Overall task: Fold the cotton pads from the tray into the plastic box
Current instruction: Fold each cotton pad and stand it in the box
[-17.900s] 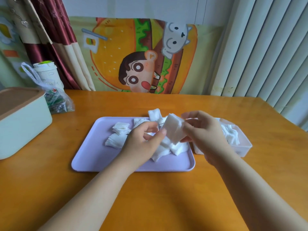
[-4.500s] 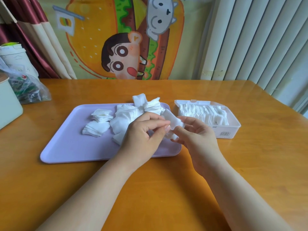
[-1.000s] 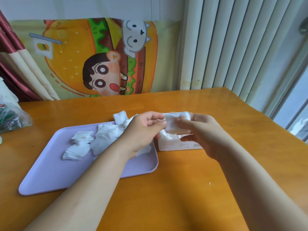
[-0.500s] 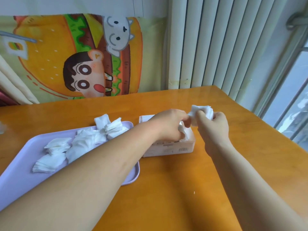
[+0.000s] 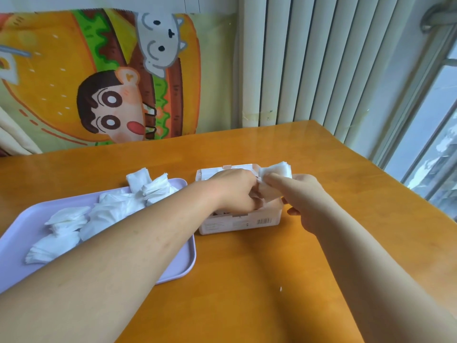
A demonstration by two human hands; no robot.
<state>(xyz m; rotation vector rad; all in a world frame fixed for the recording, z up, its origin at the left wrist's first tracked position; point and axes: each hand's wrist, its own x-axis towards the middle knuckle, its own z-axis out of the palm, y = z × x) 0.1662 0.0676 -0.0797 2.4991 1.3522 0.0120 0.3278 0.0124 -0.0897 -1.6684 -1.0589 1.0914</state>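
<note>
Cotton pad [image 5: 275, 169] partly hidden behind right hand [image 5: 305, 198].

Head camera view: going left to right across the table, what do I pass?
Purple tray with loose cotton pads → plastic box → right hand pinching a folded cotton pad → window.

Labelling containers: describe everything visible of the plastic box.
The plastic box is a pale translucent rectangular tub, open-topped, barcode on its near wall, clip on its far rim. It stands upright on the table beside the tray's right edge. The left hand reaches inside; the right hand holds a cotton pad over its right end.
</note>
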